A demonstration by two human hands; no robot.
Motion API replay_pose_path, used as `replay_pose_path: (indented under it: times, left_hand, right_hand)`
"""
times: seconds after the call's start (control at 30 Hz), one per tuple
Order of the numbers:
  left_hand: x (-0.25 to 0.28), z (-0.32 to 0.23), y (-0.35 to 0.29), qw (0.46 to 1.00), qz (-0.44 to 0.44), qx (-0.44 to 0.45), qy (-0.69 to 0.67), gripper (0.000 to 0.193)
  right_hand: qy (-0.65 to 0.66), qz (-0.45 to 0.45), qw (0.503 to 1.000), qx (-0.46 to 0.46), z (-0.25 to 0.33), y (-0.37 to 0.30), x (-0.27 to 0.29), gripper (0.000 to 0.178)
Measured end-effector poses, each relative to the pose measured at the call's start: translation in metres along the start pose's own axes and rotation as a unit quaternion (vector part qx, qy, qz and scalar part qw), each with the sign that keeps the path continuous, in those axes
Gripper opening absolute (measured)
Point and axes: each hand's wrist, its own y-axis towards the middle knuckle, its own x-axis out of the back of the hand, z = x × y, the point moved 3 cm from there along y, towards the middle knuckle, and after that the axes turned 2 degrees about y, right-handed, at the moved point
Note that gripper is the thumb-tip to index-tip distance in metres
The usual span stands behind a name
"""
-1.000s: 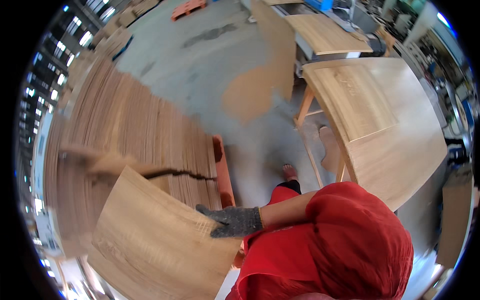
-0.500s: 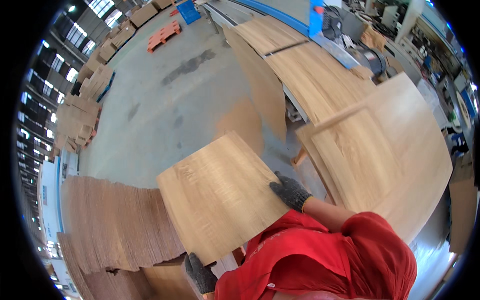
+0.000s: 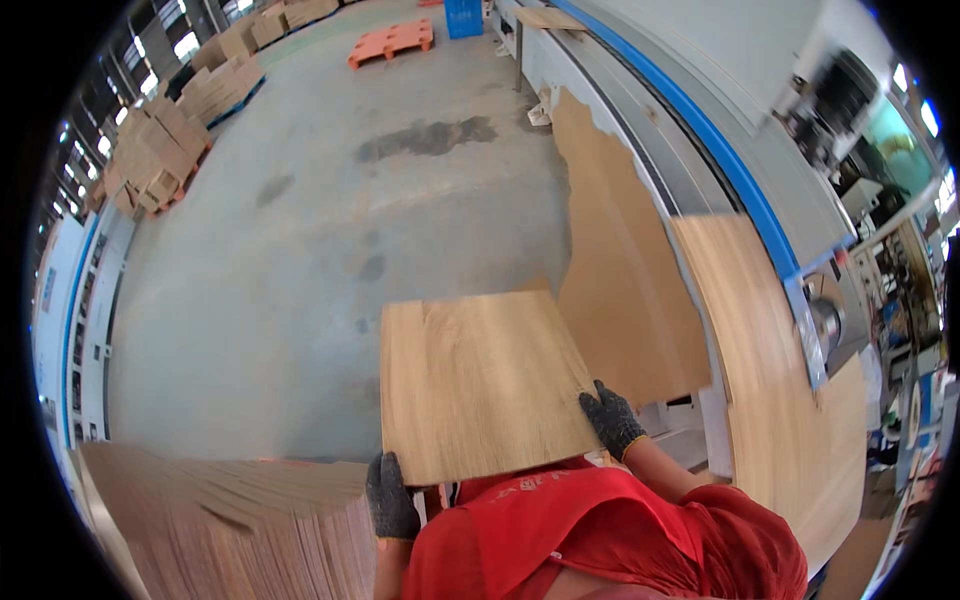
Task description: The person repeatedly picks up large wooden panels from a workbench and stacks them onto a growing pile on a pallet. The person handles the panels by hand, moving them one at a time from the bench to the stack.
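Observation:
A light wood-grain board [image 3: 480, 385], nearly square, is held in front of my red apron between both hands. At its near left corner my left hand [image 3: 392, 497], in a dark grey knitted glove, is closed on the edge. My right hand [image 3: 612, 418], gloved alike, grips the right edge, its fingers lying along the side. Most of both thumbs and the board's underside are hidden. Below and left of the board stands a stack of brown panels [image 3: 240, 520], edges up and tightly packed.
On the right runs a long machine with a blue rail [image 3: 690, 105], wood-grain panels [image 3: 755, 340] lying along it. Brown sheeting [image 3: 620, 260] hangs beside it. An orange pallet [image 3: 393, 42] and a blue bin [image 3: 464, 18] stand far off; stacked cartons [image 3: 155, 145] line the left.
My view has swung round, so the machine and its panels sit further right. The board, still in both hands, has levelled out and lies farther right in the picture.

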Motion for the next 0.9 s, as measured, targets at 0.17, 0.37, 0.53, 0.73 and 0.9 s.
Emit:
replay_pose_path:
  times: [0.17,0.37,0.53,0.73,0.9]
  left_hand:
    - [-0.039,-0.060,0.138,0.999,0.030,0.002,-0.011,0.038]
    - [-0.093,-0.100,0.304,0.992,0.038,0.098,-0.075,0.041]
    - [-0.128,-0.162,0.422,0.985,-0.048,0.128,-0.102,0.041]
    - [-0.155,-0.208,0.563,0.982,-0.030,0.151,-0.108,0.043]
    - [-0.177,-0.239,0.751,0.957,0.056,0.205,-0.199,0.048]
  right_hand:
    - [0.024,-0.015,0.998,-0.048,0.063,0.105,0.007,0.068]
    - [0.023,-0.021,0.999,-0.045,0.127,0.271,0.003,0.068]
    - [0.021,0.031,0.999,-0.011,0.233,0.431,0.022,0.072]
    - [-0.008,0.076,0.995,0.057,0.347,0.615,0.011,0.073]
    - [-0.014,0.069,0.993,0.098,0.442,0.777,-0.011,0.075]
